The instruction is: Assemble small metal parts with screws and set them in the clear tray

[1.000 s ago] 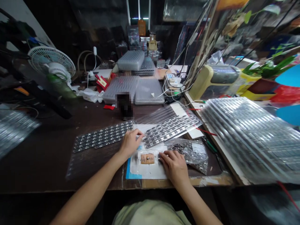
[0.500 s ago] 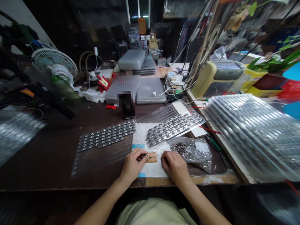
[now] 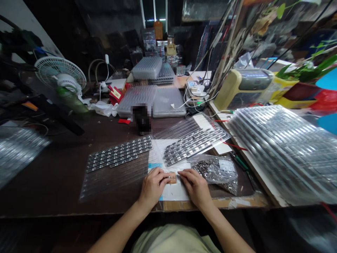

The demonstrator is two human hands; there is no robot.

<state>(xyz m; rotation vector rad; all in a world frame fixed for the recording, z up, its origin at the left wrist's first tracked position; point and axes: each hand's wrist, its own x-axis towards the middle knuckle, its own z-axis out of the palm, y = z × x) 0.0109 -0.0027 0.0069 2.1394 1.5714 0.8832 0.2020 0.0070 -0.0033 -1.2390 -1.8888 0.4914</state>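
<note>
Left hand (image 3: 154, 188) edged up to the tan pad (image 3: 172, 178), fingers (image 3: 164, 177) pinching a tiny metal part (image 3: 169, 178). Right hand (image 3: 196, 188) rested open beside it.

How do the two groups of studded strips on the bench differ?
The left group lies on clear plastic over the dark bench; the right group lies partly over white paper. The left group looks darker, the right group shinier. Both are parallel rows of strips studded with small silvery pieces.

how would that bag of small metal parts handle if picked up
The clear plastic bag of small metal parts would probably sag and shift, as the parts lie loose in a heap. Being metal, it likely feels heavy for its size.
</note>
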